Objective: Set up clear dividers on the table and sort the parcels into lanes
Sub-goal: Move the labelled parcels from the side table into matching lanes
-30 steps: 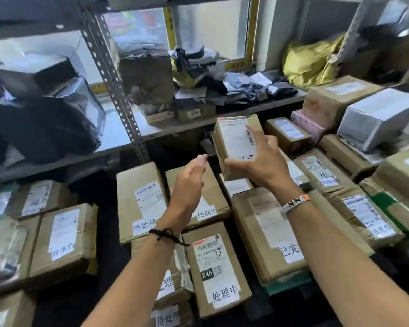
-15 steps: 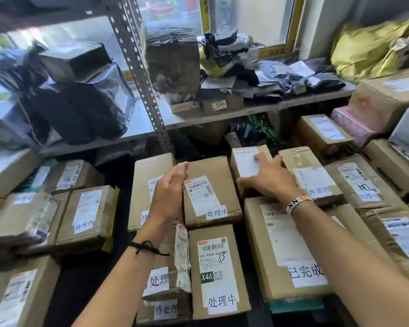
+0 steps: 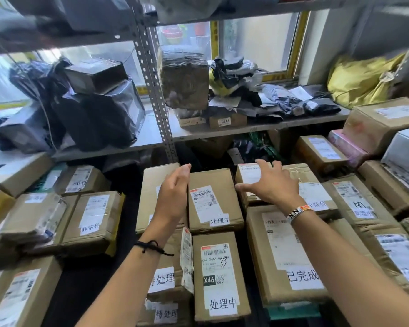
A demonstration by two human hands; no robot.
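Brown cardboard parcels with white labels lie in rows on a dark table. My right hand [image 3: 272,185] rests flat, fingers spread, on a small parcel [image 3: 247,173] at the back, above a large flat parcel [image 3: 281,251]. My left hand [image 3: 175,194] hovers edge-on with straight fingers and holds nothing. It sits between a tall parcel [image 3: 149,192] and the middle parcel [image 3: 213,201]. Below that lies a parcel marked X46 [image 3: 220,274]. No clear divider is visible.
A metal shelf upright [image 3: 151,90] stands behind the parcels, its board [image 3: 222,134] carrying black bags [image 3: 92,114] and small boxes. A yellow bag [image 3: 359,81] sits at the back right. More parcels crowd the left [image 3: 95,218] and right [image 3: 359,199] sides.
My right hand brought the small parcel down from mid-air onto the table at the back and now lies spread on it. My left hand lowered between the two parcels.
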